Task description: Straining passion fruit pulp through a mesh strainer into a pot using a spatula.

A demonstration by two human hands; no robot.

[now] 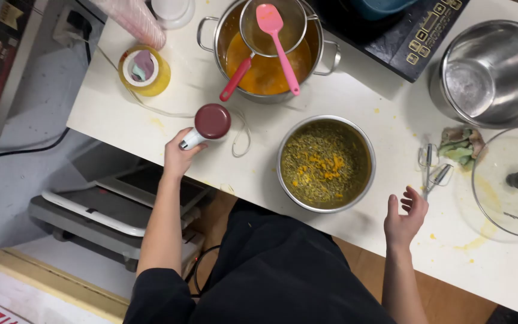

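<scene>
My left hand (179, 157) grips the white body of a hand blender with a dark red top (210, 123), held upright at the counter's left front edge. Its thin cord (242, 135) loops on the counter beside it. My right hand (406, 216) hovers open and holds nothing, just right of a steel bowl (325, 163) filled with greenish-brown seeds and orange bits. Two metal whisk attachments (431, 170) lie a little beyond my right fingertips.
A steel pot of orange liquid (267, 71) carries a sieve and pink spatula (277, 37). A yellow jar (144, 71) stands at left. An empty steel pot (493, 72), a glass lid (514, 180), crumpled cloth (460, 144) and an induction cooker (415, 36) are at right.
</scene>
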